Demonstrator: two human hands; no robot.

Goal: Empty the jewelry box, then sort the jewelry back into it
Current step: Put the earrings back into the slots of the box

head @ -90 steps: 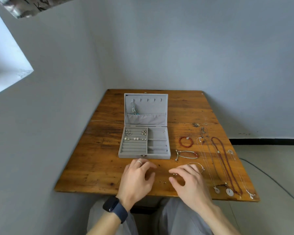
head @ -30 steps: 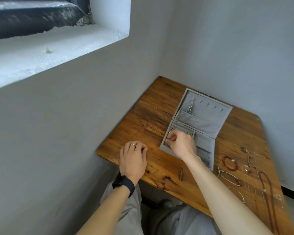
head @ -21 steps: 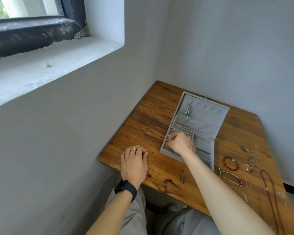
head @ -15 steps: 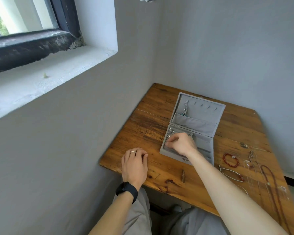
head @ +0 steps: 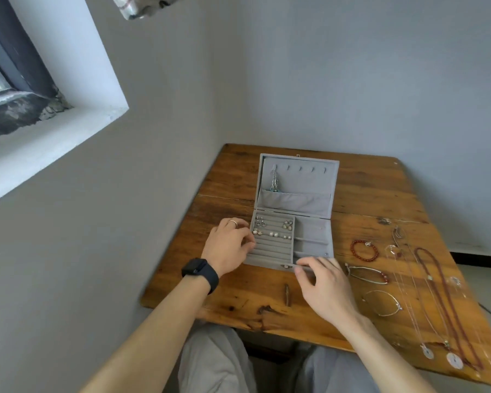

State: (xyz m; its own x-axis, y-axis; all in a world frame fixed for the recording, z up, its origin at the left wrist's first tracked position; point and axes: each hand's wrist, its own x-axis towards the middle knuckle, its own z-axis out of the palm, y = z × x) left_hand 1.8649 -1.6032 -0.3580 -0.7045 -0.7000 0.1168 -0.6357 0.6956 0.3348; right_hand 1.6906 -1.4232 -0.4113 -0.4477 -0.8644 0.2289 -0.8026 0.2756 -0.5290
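The grey jewelry box (head: 305,180) lies open in the middle of the wooden table (head: 233,293), its lid laid back. Several earrings and rings (head: 270,229) sit in the ring slots on the left, and one chain (head: 274,181) hangs from the lid's leftmost hook. My left hand (head: 227,245) holds the box's left wall with curled fingers. My right hand (head: 326,282) pinches the front rim near the right corner. A red bead bracelet (head: 364,250), a silver bracelet (head: 367,275), a thin bangle (head: 383,303) and long necklaces (head: 437,302) lie to the right.
The table stands in a corner, with grey walls along its left and far sides. A window ledge (head: 40,143) juts out high on the left. A small piece (head: 384,221) lies near the table's far right. My knees are under the front edge.
My right hand left the ring slots and came back to the box's front right corner. My left hand went from the table to the box's left wall. The view swung right.
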